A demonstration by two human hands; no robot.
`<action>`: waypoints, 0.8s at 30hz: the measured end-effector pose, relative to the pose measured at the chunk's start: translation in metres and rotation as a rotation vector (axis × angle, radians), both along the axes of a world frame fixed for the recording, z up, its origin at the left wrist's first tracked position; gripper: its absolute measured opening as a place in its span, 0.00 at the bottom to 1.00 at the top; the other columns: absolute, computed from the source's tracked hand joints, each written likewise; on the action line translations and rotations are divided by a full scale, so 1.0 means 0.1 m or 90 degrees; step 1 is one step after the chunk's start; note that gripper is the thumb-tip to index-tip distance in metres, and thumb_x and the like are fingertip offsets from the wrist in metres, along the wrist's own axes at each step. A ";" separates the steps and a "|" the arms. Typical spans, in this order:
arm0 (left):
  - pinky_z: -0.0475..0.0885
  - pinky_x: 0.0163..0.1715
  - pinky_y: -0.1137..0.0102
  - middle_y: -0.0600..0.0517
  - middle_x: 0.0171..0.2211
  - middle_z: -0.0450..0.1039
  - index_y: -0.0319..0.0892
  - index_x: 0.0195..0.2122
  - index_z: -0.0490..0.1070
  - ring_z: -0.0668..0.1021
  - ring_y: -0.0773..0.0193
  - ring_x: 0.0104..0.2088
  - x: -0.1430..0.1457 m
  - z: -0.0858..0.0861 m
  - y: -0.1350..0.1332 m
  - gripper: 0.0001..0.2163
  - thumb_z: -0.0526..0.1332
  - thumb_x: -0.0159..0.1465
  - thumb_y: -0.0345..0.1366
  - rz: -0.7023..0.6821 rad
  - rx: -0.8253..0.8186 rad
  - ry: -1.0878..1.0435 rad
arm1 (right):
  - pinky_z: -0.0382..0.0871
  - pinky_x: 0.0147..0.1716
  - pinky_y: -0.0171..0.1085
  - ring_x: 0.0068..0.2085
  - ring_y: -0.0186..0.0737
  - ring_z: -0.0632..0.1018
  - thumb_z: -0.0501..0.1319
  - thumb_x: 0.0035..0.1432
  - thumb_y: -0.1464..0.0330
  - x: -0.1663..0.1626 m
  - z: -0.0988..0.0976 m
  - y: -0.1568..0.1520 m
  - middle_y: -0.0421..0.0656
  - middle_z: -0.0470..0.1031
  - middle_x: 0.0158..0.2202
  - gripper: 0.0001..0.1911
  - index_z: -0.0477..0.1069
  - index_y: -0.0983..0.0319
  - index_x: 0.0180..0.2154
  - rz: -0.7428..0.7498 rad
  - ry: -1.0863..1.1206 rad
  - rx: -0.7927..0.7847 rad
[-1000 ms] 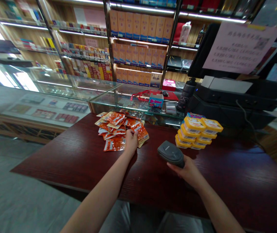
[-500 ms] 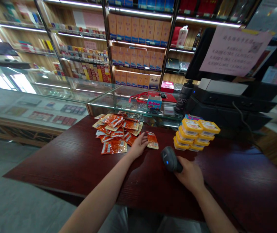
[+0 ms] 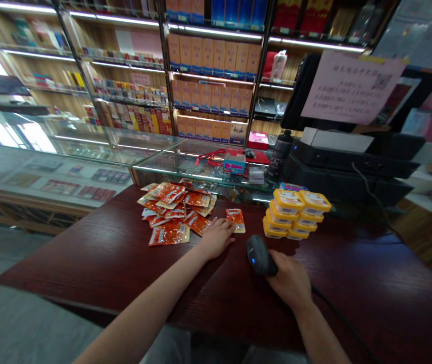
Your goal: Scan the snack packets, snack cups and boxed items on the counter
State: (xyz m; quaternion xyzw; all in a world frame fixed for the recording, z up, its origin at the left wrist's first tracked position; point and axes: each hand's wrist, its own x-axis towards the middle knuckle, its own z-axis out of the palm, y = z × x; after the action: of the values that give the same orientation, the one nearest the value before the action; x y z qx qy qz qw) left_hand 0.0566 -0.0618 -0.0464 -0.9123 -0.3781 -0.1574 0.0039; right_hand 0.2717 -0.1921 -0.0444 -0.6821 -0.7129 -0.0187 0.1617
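Observation:
My right hand (image 3: pixel 289 280) is wrapped round the handle of a dark grey barcode scanner (image 3: pixel 258 255) with a blue light, held over the counter and pointing away from me. My left hand (image 3: pixel 218 236) lies palm down with its fingers stretched out, at the lower left edge of a single orange snack packet (image 3: pixel 235 220); whether the fingertips touch it I cannot tell. Left of that hand is a loose pile of similar orange packets (image 3: pixel 174 199). To the right, yellow plastic tubs (image 3: pixel 288 201) stand stacked in two columns.
The dark red wooden counter (image 3: pixel 125 263) ends at a glass display case (image 3: pixel 185 159) behind it. On the glass are a small blue and pink box (image 3: pixel 234 164) and a dark bottle (image 3: pixel 281 151). A monitor with a pink notice (image 3: pixel 352 88) stands at right. The scanner's cable (image 3: pixel 340 306) trails rightward.
My left hand has drawn back slightly from the single packet and flattened, fingers lower on the counter. The right hand still holds the scanner. The view has tilted up and shifted slightly.

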 end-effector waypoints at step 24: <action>0.65 0.49 0.55 0.42 0.41 0.72 0.40 0.36 0.74 0.70 0.50 0.48 -0.25 0.11 -0.15 0.09 0.55 0.63 0.34 0.283 0.059 -0.026 | 0.64 0.35 0.36 0.37 0.42 0.78 0.58 0.53 0.69 0.05 -0.01 0.00 0.43 0.79 0.38 0.15 0.72 0.59 0.44 -0.015 -0.010 0.002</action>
State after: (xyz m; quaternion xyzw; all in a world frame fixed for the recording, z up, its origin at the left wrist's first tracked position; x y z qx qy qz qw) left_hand 0.0314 -0.0765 -0.0350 -0.8021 -0.5622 -0.1880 0.0725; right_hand 0.2763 -0.1924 -0.0451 -0.6902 -0.7059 -0.0270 0.1567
